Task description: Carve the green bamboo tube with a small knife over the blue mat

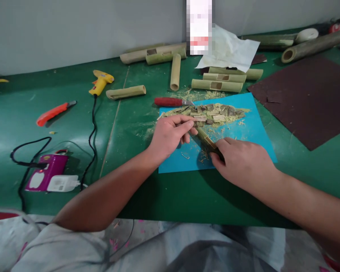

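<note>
My right hand is closed around the near end of a narrow bamboo tube, which has a rectangular opening cut in its upper side. The tube slants over a blue sheet. At its far end my left hand pinches a small pale bamboo chip between thumb and forefinger; its other fingers curl close to the tube. Just beyond lies a heap of bamboo chips and shavings. A red-handled carving knife rests at the heap's left, its blade tip close to the chips.
Bamboo tubes, several with cut openings, lie behind the sheet. To the left are a yellow glue gun, an orange utility knife and a purple power box with cords. A dark brown sheet covers the right side.
</note>
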The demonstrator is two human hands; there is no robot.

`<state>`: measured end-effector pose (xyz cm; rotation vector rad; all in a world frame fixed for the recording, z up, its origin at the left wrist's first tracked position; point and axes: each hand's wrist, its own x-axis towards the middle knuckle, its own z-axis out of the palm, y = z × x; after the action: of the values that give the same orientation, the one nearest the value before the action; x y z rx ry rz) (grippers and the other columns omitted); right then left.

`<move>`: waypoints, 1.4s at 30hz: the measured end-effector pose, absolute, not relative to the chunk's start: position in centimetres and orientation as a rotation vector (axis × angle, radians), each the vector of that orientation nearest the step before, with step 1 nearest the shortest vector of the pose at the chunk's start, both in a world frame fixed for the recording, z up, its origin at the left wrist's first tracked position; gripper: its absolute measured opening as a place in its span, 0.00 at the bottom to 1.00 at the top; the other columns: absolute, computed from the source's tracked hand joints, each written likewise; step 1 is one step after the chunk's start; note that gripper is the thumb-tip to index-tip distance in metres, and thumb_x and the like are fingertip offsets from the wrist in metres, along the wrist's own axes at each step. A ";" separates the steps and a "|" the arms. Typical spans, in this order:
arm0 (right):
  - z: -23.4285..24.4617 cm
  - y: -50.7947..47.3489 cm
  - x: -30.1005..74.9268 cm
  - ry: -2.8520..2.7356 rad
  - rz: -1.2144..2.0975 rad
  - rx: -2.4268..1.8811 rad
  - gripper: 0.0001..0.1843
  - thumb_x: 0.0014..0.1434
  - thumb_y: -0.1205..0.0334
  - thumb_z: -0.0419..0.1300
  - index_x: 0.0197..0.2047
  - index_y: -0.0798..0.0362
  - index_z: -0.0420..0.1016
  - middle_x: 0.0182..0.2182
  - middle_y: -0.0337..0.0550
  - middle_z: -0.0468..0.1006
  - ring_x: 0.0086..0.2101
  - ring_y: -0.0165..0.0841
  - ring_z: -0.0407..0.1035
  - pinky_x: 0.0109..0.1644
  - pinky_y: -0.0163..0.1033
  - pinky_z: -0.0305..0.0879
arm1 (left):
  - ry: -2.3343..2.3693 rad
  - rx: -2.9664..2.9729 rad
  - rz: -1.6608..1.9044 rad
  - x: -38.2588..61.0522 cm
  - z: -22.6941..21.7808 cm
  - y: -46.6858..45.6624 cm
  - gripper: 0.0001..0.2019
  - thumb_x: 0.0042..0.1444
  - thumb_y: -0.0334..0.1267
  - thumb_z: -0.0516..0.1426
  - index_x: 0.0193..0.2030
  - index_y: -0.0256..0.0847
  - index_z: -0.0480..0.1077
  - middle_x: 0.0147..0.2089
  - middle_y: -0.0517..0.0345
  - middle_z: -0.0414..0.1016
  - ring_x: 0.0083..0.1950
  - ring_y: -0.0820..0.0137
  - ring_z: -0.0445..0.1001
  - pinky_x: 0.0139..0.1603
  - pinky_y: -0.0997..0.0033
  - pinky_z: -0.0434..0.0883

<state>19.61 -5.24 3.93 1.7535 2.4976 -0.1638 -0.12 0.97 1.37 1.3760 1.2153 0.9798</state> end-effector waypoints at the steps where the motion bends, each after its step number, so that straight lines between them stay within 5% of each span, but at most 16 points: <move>1: 3.9 -5.2 19.6 2.499 -0.166 1.751 0.15 0.66 0.57 0.50 0.35 0.53 0.74 0.30 0.44 0.77 0.24 0.31 0.64 0.26 0.41 0.38 | 1.233 1.422 0.987 -0.2 1.4 0.9 0.08 0.59 0.36 0.59 0.40 0.38 0.80 0.30 0.58 0.81 0.20 0.78 0.69 0.18 0.79 0.65; 9: 4.0 -5.1 19.6 2.493 -0.158 1.741 0.14 0.66 0.57 0.50 0.35 0.53 0.74 0.30 0.45 0.77 0.24 0.31 0.65 0.26 0.40 0.37 | 1.290 2.147 1.069 -0.6 1.2 1.0 0.04 0.61 0.34 0.61 0.39 0.40 0.80 0.37 0.57 0.81 0.38 0.71 0.77 0.41 0.71 0.74; 15: 3.9 -5.2 19.6 2.500 -0.177 1.750 0.14 0.66 0.57 0.50 0.36 0.53 0.74 0.31 0.45 0.78 0.25 0.31 0.65 0.26 0.40 0.38 | 1.255 2.223 1.161 -0.7 0.8 1.0 0.05 0.64 0.34 0.58 0.39 0.40 0.76 0.43 0.55 0.78 0.41 0.71 0.76 0.39 0.73 0.73; 20: 3.9 -5.1 19.5 2.485 -0.196 1.751 0.14 0.66 0.57 0.50 0.35 0.53 0.74 0.31 0.45 0.78 0.25 0.32 0.65 0.26 0.40 0.38 | 1.310 2.239 1.123 -0.8 1.1 0.6 0.04 0.65 0.33 0.56 0.41 0.40 0.72 0.35 0.60 0.77 0.31 0.76 0.72 0.35 0.76 0.71; 33: 4.1 -5.2 19.6 2.500 -0.213 1.752 0.14 0.67 0.58 0.49 0.36 0.53 0.73 0.31 0.46 0.78 0.26 0.32 0.67 0.27 0.40 0.37 | 1.417 2.328 0.973 -0.8 0.5 0.9 0.03 0.59 0.33 0.61 0.40 0.41 0.72 0.33 0.62 0.72 0.30 0.75 0.68 0.36 0.74 0.70; 42: 4.1 -5.1 19.5 2.488 -0.204 1.745 0.15 0.67 0.57 0.49 0.37 0.53 0.73 0.31 0.45 0.77 0.26 0.33 0.67 0.26 0.40 0.37 | 1.384 2.344 0.971 -1.0 0.3 1.2 0.00 0.63 0.33 0.57 0.40 0.41 0.69 0.38 0.57 0.75 0.37 0.70 0.72 0.41 0.70 0.69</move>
<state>19.50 -5.14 4.12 1.7449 2.4884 -0.2038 -0.99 1.19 0.32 2.3440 1.3837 0.9710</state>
